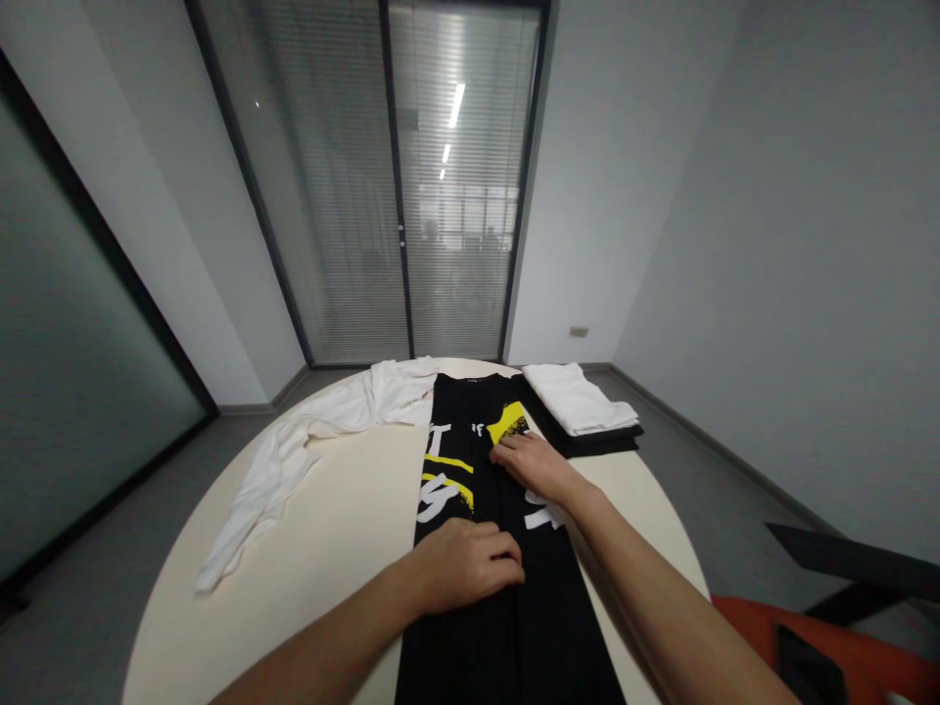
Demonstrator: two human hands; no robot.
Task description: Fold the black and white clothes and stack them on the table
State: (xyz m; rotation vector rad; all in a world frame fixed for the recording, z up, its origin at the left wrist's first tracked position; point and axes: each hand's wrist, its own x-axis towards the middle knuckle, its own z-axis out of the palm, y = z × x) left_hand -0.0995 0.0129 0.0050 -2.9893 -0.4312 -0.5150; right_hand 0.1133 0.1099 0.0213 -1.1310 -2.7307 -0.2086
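A black T-shirt (485, 607) with white and yellow print lies in a long strip down the table, its sides turned in so that two edges run along the middle. My left hand (470, 563) rests on the lower part with its fingers curled at the middle edge; the thumb is hidden. Further up, my right hand (533, 465) has bent fingers closed on the cloth at the right-hand layer, beside a yellow patch of print. A crumpled white garment (294, 441) lies to the left, touching the shirt's top end.
Folded white cloth (577, 397) sits on folded black cloth (606, 443) at the table's back right. The round cream table (352, 529) has a curved edge. An orange chair (764, 632) with a black armrest stands at right. Glass doors with blinds (338, 196) are behind.
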